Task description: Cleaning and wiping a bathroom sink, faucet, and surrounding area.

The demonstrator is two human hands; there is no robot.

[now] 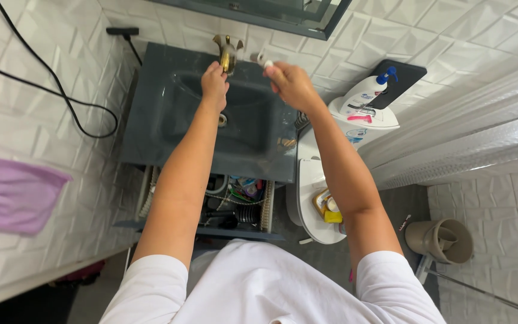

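I look down on a dark grey sink (pixel 157 120) with a brass tap (pixel 228 53) at its back edge. My left hand (pixel 214 84) reaches to the tap, fingers closed near its spout. My right hand (pixel 292 84) is over the basin's right side, shut on a small white object (pixel 263 59) whose end pokes out above the fingers; what it is cannot be told. The drain (pixel 222 120) shows beside my left forearm.
A white pump bottle (pixel 367 93) lies on a white stand at the right, with a dark tray behind it. An open drawer (pixel 241 204) of toiletries is under the sink. A pink towel (pixel 13 195) hangs left. A beige bin (pixel 442 240) stands right. Black cables cross the tiled wall.
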